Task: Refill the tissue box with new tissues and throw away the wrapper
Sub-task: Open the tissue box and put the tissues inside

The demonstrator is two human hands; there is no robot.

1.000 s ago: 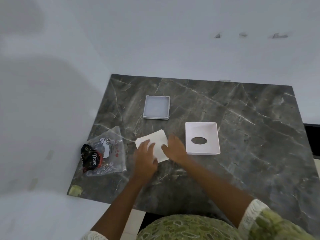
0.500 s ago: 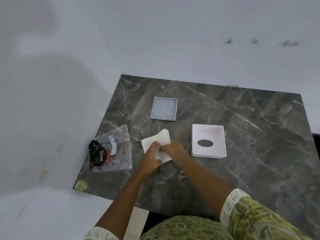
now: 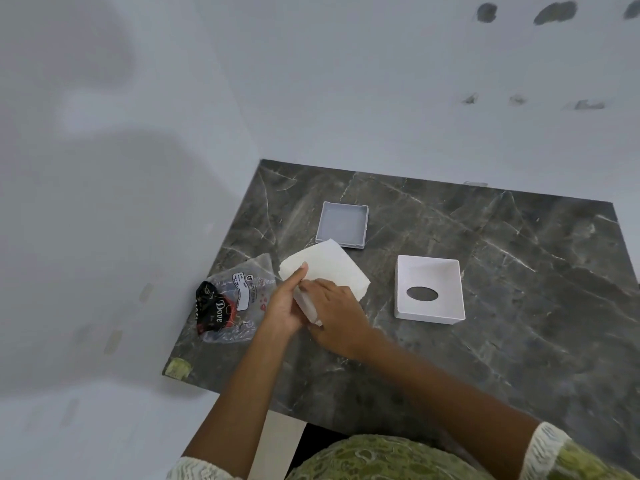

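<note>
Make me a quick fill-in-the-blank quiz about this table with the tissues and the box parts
1. Both hands grip the stack of ____.
2. The white box lid has an ____ opening.
3. The clear wrapper lies to the ____ of the left hand.
4. The grey tray holds ____.

Missing words: tissues; oval; left; nothing
</note>
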